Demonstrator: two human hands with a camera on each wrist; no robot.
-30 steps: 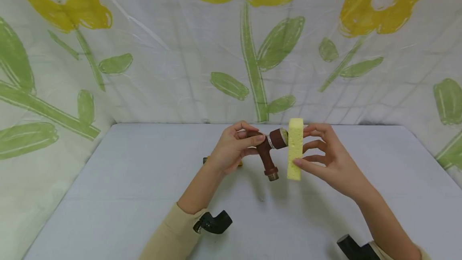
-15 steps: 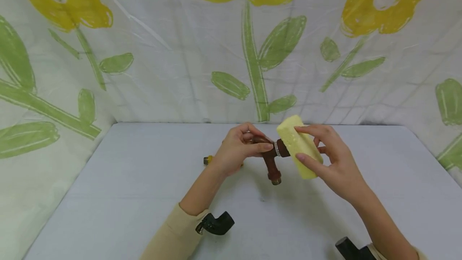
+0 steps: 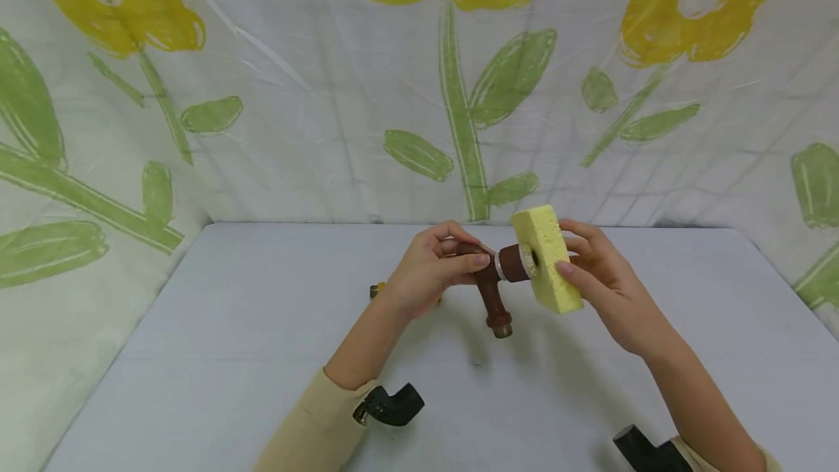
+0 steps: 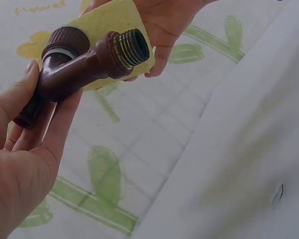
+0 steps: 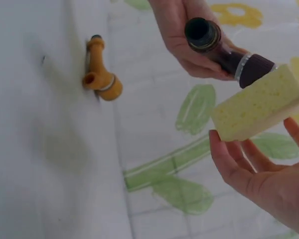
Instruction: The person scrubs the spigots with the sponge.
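Note:
My left hand (image 3: 429, 272) pinches a brown tap (image 3: 493, 290) between thumb and fingers, above the white table. The tap has a ribbed knob with a silver ring, and in the left wrist view its threaded end (image 4: 132, 47) faces the camera. A yellow block sponge (image 3: 556, 264), tilted, lies against the end of the knob. My right hand (image 3: 606, 293) holds this sponge from the right, thumb on the near edge and fingers behind it. In the right wrist view the sponge (image 5: 259, 104) covers part of the knob.
An orange-yellow tap (image 5: 102, 74) lies on the table (image 3: 229, 326), mostly hidden behind my left hand in the head view. A white sheet painted with flowers (image 3: 295, 93) rises behind the table. Black camera mounts (image 3: 393, 405) sit at both wrists.
The sponge has swung from upright to turned across the knob, then tilted back so the knob's end shows against it. The left hand and tap have shifted only slightly right.

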